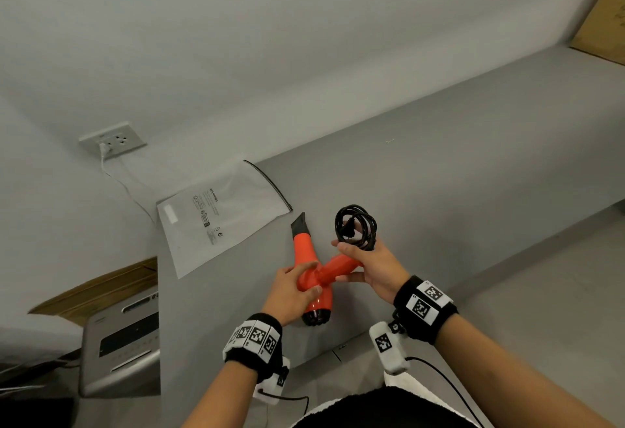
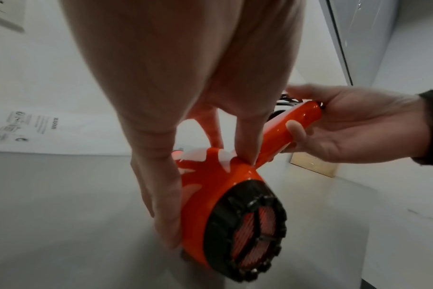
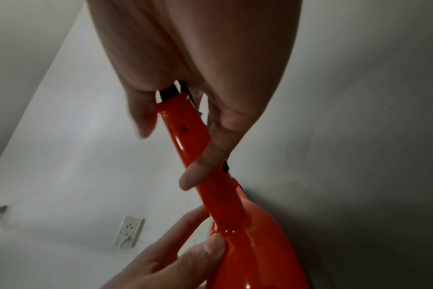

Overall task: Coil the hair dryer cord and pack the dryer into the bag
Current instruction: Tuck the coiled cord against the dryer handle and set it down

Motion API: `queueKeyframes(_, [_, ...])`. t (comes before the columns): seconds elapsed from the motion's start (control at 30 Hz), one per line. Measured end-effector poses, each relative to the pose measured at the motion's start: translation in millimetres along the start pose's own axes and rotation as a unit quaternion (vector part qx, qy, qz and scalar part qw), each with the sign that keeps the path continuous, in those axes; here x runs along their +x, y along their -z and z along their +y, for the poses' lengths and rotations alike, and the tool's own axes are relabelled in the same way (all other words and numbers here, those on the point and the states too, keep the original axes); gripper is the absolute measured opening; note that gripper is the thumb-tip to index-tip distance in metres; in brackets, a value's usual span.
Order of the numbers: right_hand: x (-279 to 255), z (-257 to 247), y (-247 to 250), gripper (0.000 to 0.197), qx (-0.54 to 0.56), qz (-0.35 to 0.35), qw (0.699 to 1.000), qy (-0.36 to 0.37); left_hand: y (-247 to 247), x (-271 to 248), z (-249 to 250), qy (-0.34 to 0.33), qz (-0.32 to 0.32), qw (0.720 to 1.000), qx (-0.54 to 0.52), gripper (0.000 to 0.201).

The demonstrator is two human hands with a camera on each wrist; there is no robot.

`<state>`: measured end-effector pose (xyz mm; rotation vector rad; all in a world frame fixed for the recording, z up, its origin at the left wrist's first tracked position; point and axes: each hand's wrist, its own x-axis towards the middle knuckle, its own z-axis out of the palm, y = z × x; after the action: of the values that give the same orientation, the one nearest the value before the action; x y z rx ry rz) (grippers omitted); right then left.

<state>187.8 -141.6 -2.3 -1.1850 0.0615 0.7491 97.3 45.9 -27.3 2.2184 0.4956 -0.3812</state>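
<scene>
One grey bench (image 1: 439, 157) carries a flat clear bag (image 1: 216, 221), lying just beyond the hair dryer (image 1: 304, 251) nozzle. The left grip (image 1: 291, 292) curls round the orange dryer's barrel near its rear grille. The right grip (image 1: 375, 265), to the dryer's right, clasps the handle end together with the coiled black cord (image 1: 350, 230).

Curled left grip (image 1: 292, 289) beside curled right grip (image 1: 370, 265)

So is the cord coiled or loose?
Coiled: the cord stands in gathered black loops above the right hand, which grips them against the dryer handle.
</scene>
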Motion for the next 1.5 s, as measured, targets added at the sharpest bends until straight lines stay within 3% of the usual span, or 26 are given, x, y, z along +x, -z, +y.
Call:
queueKeyframes(0.13, [0, -5, 5, 0.043, 0.026, 0.009, 1.000, -0.005, 6, 6, 11, 0.008, -0.028, 0.998, 0.053, 0.052])
queueKeyframes(0.23, [-3, -8, 7, 0.043, 0.015, 0.000, 1.000, -0.011, 13, 9, 39, -0.037, 0.071, 0.995, 0.053, 0.046])
queueKeyframes(0.3, [-5, -8, 8, 0.040, -0.001, -0.008, 1.000, -0.008, 19, 12, 65, -0.085, 0.114, 0.990, -0.018, 0.051])
queueKeyframes(0.43, [-8, -8, 5, 0.033, -0.039, -0.017, 0.999, -0.004, 25, 28, 99, -0.104, 0.039, 0.986, -0.122, 0.051])
queueKeyframes(0.6, [-14, -11, 2, 0.028, -0.058, 0.001, 0.998, -0.006, 21, 46, 104, -0.143, 0.045, 0.986, -0.071, 0.017])
queueKeyframes(0.77, [-13, -14, 5, 0.025, -0.072, 0.049, 0.996, -0.009, 15, 48, 108, -0.184, 0.093, 0.975, 0.083, 0.018])
queueKeyframes(0.9, [-11, -18, 4, 0.016, -0.109, 0.077, 0.991, 0.001, 13, 51, 103, -0.178, 0.088, 0.974, 0.111, 0.019])
queueKeyframes(1.03, [-10, -25, 9, 0.016, -0.098, 0.106, 0.990, -0.003, 20, 50, 97, -0.198, 0.004, 0.980, 0.016, 0.010])
queueKeyframes(1.13, [-10, -28, 12, 0.015, -0.090, 0.109, 0.990, -0.003, 23, 53, 91, -0.194, -0.028, 0.980, -0.034, 0.018])
queueKeyframes(1.33, [-9, -19, 12, 0.020, -0.050, 0.104, 0.993, 0.030, 13, 53, 84, -0.177, -0.030, 0.982, -0.057, 0.027])
queueKeyframes(1.5, [-12, 0, 13, 0.042, -0.058, 0.010, 0.997, 0.045, 3, 48, 87, -0.126, -0.018, 0.958, -0.258, 0.024])
